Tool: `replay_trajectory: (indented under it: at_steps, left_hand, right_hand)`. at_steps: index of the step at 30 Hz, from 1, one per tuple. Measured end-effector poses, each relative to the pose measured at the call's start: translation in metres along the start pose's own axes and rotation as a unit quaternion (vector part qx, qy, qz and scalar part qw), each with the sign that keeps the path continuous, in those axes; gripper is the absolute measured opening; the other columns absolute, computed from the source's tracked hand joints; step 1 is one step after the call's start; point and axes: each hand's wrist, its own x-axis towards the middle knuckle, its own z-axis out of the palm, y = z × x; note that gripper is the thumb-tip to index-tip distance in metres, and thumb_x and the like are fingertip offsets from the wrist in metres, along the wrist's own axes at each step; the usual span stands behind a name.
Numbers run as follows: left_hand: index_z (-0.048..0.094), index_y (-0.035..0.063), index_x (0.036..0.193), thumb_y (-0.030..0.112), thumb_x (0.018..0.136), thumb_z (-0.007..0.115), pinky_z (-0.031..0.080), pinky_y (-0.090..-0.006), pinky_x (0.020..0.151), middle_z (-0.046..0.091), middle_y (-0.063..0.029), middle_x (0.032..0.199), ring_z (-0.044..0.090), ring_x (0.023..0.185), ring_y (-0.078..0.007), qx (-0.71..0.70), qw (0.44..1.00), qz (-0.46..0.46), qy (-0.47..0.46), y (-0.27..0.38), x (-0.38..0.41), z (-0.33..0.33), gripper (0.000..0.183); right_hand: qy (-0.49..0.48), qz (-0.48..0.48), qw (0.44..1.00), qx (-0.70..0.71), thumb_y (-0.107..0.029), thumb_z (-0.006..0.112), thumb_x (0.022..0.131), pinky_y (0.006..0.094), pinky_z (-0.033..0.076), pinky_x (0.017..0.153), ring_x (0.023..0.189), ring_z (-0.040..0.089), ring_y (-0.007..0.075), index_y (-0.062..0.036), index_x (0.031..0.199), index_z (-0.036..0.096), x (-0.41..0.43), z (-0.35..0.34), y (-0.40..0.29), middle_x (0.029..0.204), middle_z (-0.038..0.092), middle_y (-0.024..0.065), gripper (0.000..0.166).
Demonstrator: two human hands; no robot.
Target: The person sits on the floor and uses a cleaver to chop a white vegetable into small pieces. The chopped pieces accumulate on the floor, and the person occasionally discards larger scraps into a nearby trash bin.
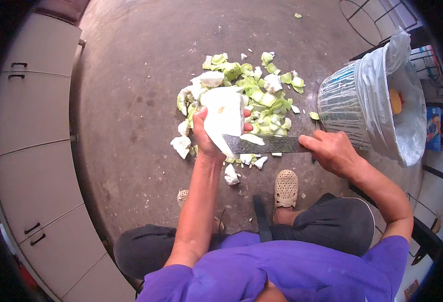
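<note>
My left hand (206, 137) holds a large white peeled chunk (223, 113), which looks like a fruit or vegetable with its skin cut off. The thumb lies along its left side and fingertips show at the right. In my right hand (330, 151) is a broad-bladed kitchen knife (281, 144), gripped by the handle. Its blade points left and its tip end meets the chunk's lower edge. A pale sliver (252, 139) rests on the blade. Beneath, a heap of green peelings (259, 96) and white scraps (181, 146) covers the floor.
A bucket (342, 98) lined with a plastic bag (381, 94) stands at the right, with something yellow-orange (396, 101) inside. Cabinets (32, 109) with black handles run along the left. A wire rack (376, 15) is at the upper right. My clog (286, 188) stands just below the scraps.
</note>
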Motion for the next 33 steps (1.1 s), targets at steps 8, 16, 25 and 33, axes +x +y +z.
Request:
replay_trajectory:
  at_steps: [8, 16, 25, 33]
  left_hand:
    - [0.043, -0.0026, 0.127, 0.05, 0.084, 0.031, 0.056, -0.0438, 0.063, 0.062, -0.0262, 0.095, 0.065, 0.072, -0.0362, 0.031, 0.994, 0.065, 0.081, -0.011, 0.002, -0.012, 0.069]
    - [0.048, -0.0011, 0.118, 0.047, 0.084, 0.03, 0.053, -0.0421, 0.06, 0.063, -0.0201, 0.088, 0.063, 0.066, -0.0308, 0.089, 0.97, 0.135, 0.182, -0.021, 0.008, -0.028, 0.062]
    - [0.051, 0.0047, 0.115, 0.045, 0.087, 0.03, 0.053, -0.0431, 0.06, 0.063, -0.0124, 0.09, 0.062, 0.079, -0.027, 0.077, 0.946, 0.134, 0.284, -0.037, 0.008, -0.029, 0.054]
    - [0.053, 0.006, 0.109, 0.042, 0.088, 0.032, 0.053, -0.0385, 0.063, 0.061, -0.0092, 0.091, 0.062, 0.08, -0.0238, 0.069, 0.931, 0.158, 0.322, -0.055, 0.004, -0.046, 0.046]
  right_hand:
    - [0.041, 0.01, 0.999, 0.014, -0.008, 0.055, 0.078, 0.0398, 0.046, 0.045, 0.056, 0.059, 0.0281, -0.0147, 0.107, 0.056, 0.006, 0.034, 0.002, 0.068, 0.051, 0.0081, 0.029]
    - [0.075, 0.046, 0.996, 0.022, -0.008, 0.054, 0.079, 0.0396, 0.046, 0.045, 0.056, 0.059, 0.0276, -0.016, 0.108, 0.055, 0.011, 0.073, -0.006, 0.068, 0.051, 0.0076, 0.03]
    - [0.029, 0.109, 0.99, 0.079, -0.009, 0.056, 0.08, 0.0446, 0.047, 0.051, 0.062, 0.06, 0.0334, -0.0151, 0.103, 0.055, 0.013, 0.09, -0.012, 0.071, 0.057, 0.0112, 0.023]
    - [0.013, 0.13, 0.987, 0.091, -0.01, 0.055, 0.082, 0.047, 0.046, 0.053, 0.064, 0.06, 0.0353, -0.0158, 0.1, 0.056, 0.016, 0.111, -0.013, 0.071, 0.058, 0.0115, 0.019]
